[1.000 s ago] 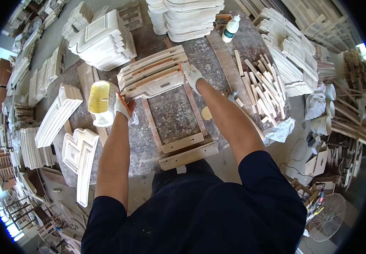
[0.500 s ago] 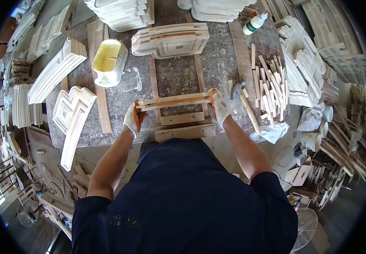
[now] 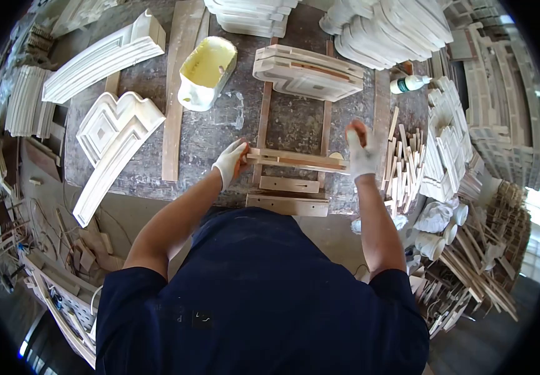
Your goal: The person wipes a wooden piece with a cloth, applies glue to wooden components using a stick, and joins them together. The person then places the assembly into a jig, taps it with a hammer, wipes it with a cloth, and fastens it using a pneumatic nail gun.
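Observation:
My left hand [image 3: 231,164], in a white glove with an orange palm, is closed on the left end of a long, narrow wooden piece [image 3: 298,160] made of layered strips. It lies crosswise over two slats on the workbench. My right hand [image 3: 362,152], gloved alike, is by the right end, its fingers loosely bent and apart, with nothing visible in them. Its wrist partly covers that end. Closer to my body sit a short drilled wooden block [image 3: 290,184] and a longer drilled wooden strip [image 3: 287,204]. The hammer is hidden from view.
A cut-open jug [image 3: 208,72] with yellowish contents and carved mouldings [image 3: 120,134] stand left. Layered carved pieces [image 3: 307,72] lie ahead. To the right are a glue bottle [image 3: 409,84], loose wooden sticks [image 3: 404,169] and a plastic bag [image 3: 401,222]. White stacks [image 3: 392,31] line the back.
My right hand has let go of the wooden piece's right end and moved forward and up. My left hand keeps hold. The whole view has shifted, with the bench things now further right.

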`<state>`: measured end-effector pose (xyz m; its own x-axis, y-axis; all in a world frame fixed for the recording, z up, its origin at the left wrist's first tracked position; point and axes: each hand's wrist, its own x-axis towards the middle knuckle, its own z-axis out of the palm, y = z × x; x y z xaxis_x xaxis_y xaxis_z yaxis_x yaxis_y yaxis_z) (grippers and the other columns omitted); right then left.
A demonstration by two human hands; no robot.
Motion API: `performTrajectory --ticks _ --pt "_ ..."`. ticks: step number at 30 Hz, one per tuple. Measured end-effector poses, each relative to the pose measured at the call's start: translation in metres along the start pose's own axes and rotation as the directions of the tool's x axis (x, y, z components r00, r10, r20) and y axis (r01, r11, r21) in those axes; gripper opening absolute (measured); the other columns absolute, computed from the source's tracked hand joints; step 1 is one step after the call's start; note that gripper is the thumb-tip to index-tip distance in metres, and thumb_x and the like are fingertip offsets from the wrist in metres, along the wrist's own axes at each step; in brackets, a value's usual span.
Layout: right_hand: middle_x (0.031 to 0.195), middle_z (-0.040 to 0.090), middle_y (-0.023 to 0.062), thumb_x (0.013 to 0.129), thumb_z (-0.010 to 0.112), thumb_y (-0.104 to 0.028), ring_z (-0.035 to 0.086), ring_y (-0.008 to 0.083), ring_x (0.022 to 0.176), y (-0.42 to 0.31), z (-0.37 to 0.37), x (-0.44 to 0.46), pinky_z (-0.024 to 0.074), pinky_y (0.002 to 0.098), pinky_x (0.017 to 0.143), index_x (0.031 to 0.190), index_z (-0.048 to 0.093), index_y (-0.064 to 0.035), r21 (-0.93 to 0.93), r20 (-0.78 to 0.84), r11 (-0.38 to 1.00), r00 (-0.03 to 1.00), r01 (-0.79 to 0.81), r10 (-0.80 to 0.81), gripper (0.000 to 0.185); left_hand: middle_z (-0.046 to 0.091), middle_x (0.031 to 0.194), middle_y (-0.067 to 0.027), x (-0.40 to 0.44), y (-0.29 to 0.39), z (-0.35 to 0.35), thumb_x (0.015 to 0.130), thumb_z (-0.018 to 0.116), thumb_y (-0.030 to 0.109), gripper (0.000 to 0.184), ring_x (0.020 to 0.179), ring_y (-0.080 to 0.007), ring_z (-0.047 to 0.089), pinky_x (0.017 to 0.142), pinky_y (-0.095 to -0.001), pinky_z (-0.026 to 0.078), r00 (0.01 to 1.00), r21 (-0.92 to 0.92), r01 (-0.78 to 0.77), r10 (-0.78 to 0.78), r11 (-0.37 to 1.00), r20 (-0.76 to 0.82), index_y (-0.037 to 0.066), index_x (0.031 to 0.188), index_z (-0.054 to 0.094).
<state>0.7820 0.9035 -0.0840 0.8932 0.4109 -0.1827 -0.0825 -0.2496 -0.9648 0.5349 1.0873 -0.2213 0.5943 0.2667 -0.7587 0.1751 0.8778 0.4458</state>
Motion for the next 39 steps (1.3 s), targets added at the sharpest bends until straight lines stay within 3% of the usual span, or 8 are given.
performTrajectory --ticks 6,13,16,20,26,29,32,39 --pt "0.085 0.060 0.0004 0.083 0.073 -0.017 0.056 0.0081 0.076 -0.019 0.206 0.032 0.0491 0.0244 0.072 0.137 0.048 0.0009 -0.307 0.526 0.905 0.845 0.293 -0.095 0.062 0.061 0.099 0.0030 -0.007 0.012 -0.004 0.098 0.061 0.028 0.053 0.078 -0.0073 0.053 0.066 -0.0267 0.044 0.998 0.017 -0.003 0.001 1.000 0.070 0.014 0.144 0.040" --pt "0.095 0.068 0.0168 0.077 0.075 -0.027 0.067 0.0319 0.089 0.036 0.319 0.100 0.0522 0.0389 0.080 0.106 0.072 -0.0088 -0.596 0.454 0.664 0.871 0.451 -0.184 0.034 0.026 0.155 -0.0246 -0.002 0.094 -0.067 0.084 0.073 0.026 0.087 0.143 -0.0322 0.030 0.113 -0.0367 0.032 0.793 0.399 -0.413 0.539 0.819 -0.285 0.003 0.152 0.023" --pt "0.094 0.068 0.0156 0.080 0.074 -0.026 0.068 0.0300 0.087 0.028 0.313 0.102 0.0527 0.0377 0.078 0.103 0.073 -0.0084 -0.553 0.494 0.644 0.830 0.528 -0.257 0.029 0.028 0.153 -0.0285 0.017 0.139 -0.065 0.077 0.076 0.026 0.077 0.141 -0.0389 0.033 0.113 -0.0390 0.033 0.537 0.778 -0.321 0.780 0.541 -0.321 0.009 0.144 0.041" --pt "0.092 0.069 0.0129 0.080 0.073 -0.021 0.067 0.0301 0.085 0.009 0.316 0.096 0.0531 0.0382 0.077 0.098 0.071 -0.0051 -0.397 0.568 0.583 0.689 0.709 -0.451 0.024 0.034 0.148 -0.0315 0.068 0.138 -0.083 0.077 0.072 0.019 0.027 0.136 -0.0437 0.038 0.111 -0.0399 0.036 0.512 0.799 -0.434 0.844 0.416 -0.161 0.010 0.101 0.066" --pt "0.089 0.071 0.0106 0.080 0.069 -0.024 0.067 0.0306 0.087 0.008 0.333 0.074 0.0529 0.0418 0.077 0.090 0.071 -0.0108 -0.362 0.842 0.293 0.445 0.885 -0.305 0.016 0.036 0.146 -0.0313 0.018 0.098 -0.098 0.077 0.069 0.009 0.023 0.132 -0.0442 0.042 0.108 -0.0402 0.041 0.536 0.842 -0.387 0.835 0.375 -0.126 0.009 0.100 0.064" --pt "0.089 0.072 0.0121 0.082 0.067 -0.024 0.068 0.0305 0.085 0.001 0.329 0.039 0.0529 0.0426 0.077 0.088 0.072 -0.0102 -0.527 0.848 0.432 0.491 0.732 0.201 0.017 0.036 0.146 -0.0312 -0.021 0.072 -0.098 0.078 0.069 0.007 0.022 0.131 -0.0446 0.044 0.105 -0.0405 0.043 0.572 0.837 -0.369 0.809 0.404 -0.138 0.007 0.099 0.064" --pt "0.092 0.072 0.0137 0.083 0.067 -0.026 0.068 0.0316 0.087 0.010 0.307 0.016 0.0539 0.0402 0.079 0.098 0.073 -0.0091 -0.289 0.832 0.579 0.499 0.763 -0.242 0.023 0.036 0.146 -0.0313 -0.043 0.049 -0.100 0.079 0.068 0.007 0.020 0.130 -0.0448 0.044 0.102 -0.0413 0.044 0.579 0.821 -0.363 0.797 0.440 -0.171 0.006 0.098 0.063" --pt "0.095 0.073 0.0141 0.084 0.067 -0.023 0.071 0.0246 0.086 0.015 0.264 0.001 0.0539 0.0331 0.080 0.105 0.072 -0.0067 -0.475 0.771 0.768 0.624 0.429 0.128 0.027 0.038 0.146 -0.0291 -0.053 0.011 -0.116 0.079 0.068 0.011 0.048 0.131 -0.0411 0.045 0.106 -0.0403 0.041 0.624 0.824 -0.343 0.765 0.451 -0.160 0.002 0.124 0.052"
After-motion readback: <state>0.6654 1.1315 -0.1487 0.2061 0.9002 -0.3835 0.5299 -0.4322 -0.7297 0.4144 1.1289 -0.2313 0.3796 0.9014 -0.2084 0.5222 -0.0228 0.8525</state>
